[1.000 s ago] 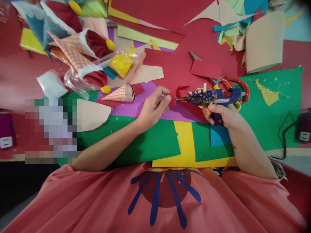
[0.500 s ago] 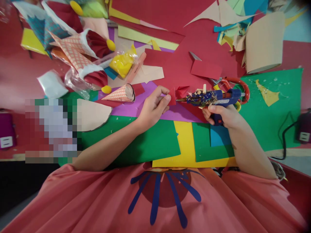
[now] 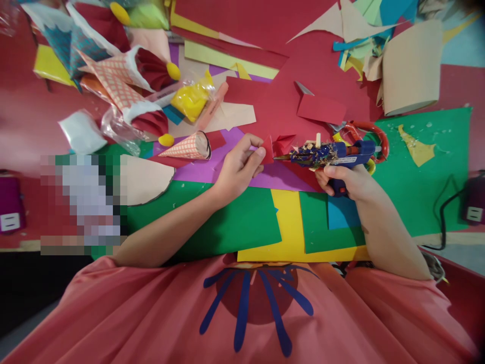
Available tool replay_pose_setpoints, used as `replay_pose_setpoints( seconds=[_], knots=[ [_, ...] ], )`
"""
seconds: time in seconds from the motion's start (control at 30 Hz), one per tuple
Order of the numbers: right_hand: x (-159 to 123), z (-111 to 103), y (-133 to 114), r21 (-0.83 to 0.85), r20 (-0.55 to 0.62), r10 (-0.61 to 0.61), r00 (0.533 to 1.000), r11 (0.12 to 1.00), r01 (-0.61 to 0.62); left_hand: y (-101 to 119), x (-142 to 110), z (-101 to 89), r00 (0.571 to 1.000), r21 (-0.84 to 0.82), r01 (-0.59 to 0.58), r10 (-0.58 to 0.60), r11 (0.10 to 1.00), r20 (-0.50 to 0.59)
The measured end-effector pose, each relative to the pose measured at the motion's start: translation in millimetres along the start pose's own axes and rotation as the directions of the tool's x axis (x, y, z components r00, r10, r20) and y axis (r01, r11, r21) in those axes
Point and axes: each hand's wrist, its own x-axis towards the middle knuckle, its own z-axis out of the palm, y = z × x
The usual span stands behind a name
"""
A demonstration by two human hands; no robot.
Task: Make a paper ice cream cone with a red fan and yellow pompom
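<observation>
My left hand pinches a small piece of red paper between thumb and fingers. In my right hand is a blue hot glue gun, its body crusted with dried glue and paper scraps. The nozzle points left and its tip is at or very near the red piece's edge; I cannot tell whether they touch. Just behind the tip lies a folded red paper scrap. Red-handled scissors lie partly hidden behind the gun. Left of my left hand rests a small checkered paper cone.
Several larger cones with red pleated tops are heaped at the upper left. A beige paper cylinder stands at the upper right. Green sheets and a yellow sheet cover the near edge. A black cord runs at the right.
The red piece in my left hand has tilted slightly. Both hands and the glue gun stay almost where they were.
</observation>
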Motion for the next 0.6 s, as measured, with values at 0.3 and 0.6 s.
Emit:
replay_pose_setpoints(
  seconds=[0.3, 0.6],
  knots=[
    [-1.0, -5.7, 6.6, -0.005, 0.049, -0.023, 0.999, 1.000, 0.023, 0.3, 0.8, -0.2, 1.000, -0.024, 0.004, -0.004, 1.000, 0.000],
    [-0.4, -5.6, 7.6, -0.005, 0.062, -0.013, 0.998, 1.000, 0.013, 2.3, 0.6, 0.3, 1.000, -0.047, 0.017, -0.018, 0.999, -0.014]
  ],
)
